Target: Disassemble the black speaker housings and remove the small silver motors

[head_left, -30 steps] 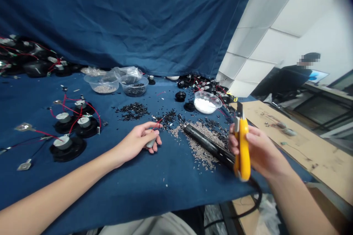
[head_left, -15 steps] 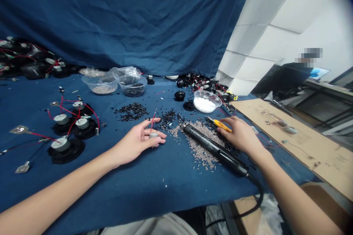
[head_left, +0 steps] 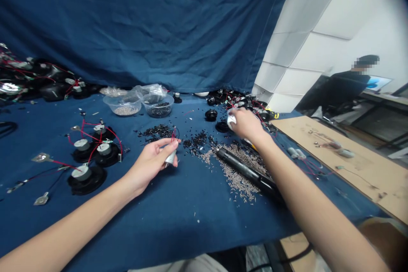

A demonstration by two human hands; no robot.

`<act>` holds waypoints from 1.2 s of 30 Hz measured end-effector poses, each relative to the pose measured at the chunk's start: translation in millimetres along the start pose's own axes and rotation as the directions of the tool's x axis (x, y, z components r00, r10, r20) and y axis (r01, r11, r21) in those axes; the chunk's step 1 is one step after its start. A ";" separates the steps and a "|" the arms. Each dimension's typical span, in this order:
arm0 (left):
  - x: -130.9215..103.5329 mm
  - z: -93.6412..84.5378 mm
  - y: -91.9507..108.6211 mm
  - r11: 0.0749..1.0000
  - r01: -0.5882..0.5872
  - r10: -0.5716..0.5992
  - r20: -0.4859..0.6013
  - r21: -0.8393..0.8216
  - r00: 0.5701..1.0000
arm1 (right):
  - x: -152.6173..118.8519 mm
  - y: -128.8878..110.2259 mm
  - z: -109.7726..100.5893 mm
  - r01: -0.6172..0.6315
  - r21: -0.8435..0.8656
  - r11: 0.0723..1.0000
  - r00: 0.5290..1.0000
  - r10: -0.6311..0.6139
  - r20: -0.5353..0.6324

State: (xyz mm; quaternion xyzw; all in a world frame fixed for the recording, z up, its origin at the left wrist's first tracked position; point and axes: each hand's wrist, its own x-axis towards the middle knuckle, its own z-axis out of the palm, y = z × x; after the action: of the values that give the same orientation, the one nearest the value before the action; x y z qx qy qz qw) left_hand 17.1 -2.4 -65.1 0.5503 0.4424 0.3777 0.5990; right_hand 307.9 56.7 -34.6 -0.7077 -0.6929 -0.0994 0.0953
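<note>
On a blue cloth (head_left: 143, 229), two bare hands among small parts. The left hand (head_left: 156, 154) grips a small silver motor (head_left: 171, 159) between thumb and fingers, near the middle of the work area; thin wires (head_left: 173, 134) rise from its upper end. The right hand (head_left: 247, 124) reaches over a clear bowl (head_left: 229, 114) with white contents; its fingertips are partly hidden, and whether they hold anything cannot be told. At left, four motors (head_left: 81, 173) stand on black bases (head_left: 87, 185), with red wires running among them; these appear to be the more advanced pieces. The held motor has its wires but no base, and is judged to be at an earlier stage. To the right of the left hand, an electric screwdriver (head_left: 242, 168) lies across loose silver screws (head_left: 237, 191), in neither hand. A yellow tool (head_left: 253, 145) is mostly hidden by the right forearm. A black disc (head_left: 221, 126) rests just beside the bowl.
</note>
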 end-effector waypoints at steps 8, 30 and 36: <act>8.0 -2.2 -6.2 1.000 -0.020 0.020 -0.038 -0.012 0.999 | 2.7 -18.3 -4.1 0.254 0.136 0.958 0.963 -0.263 0.053; 13.7 -11.2 -2.6 0.987 -0.162 0.162 -0.039 0.006 0.986 | -19.1 -75.6 25.2 0.557 0.268 0.786 0.751 -0.614 0.241; 16.2 -15.4 -2.4 0.986 -0.156 0.158 -0.019 0.063 0.987 | -23.5 -74.8 30.5 0.554 0.253 0.793 0.769 -0.604 0.211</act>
State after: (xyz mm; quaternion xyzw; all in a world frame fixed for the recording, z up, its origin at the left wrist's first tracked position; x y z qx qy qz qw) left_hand 7.6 17.5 -69.4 0.5968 0.4162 0.4166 0.5450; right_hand 232.9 44.0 -70.5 -0.4542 -0.8898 0.0388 0.0226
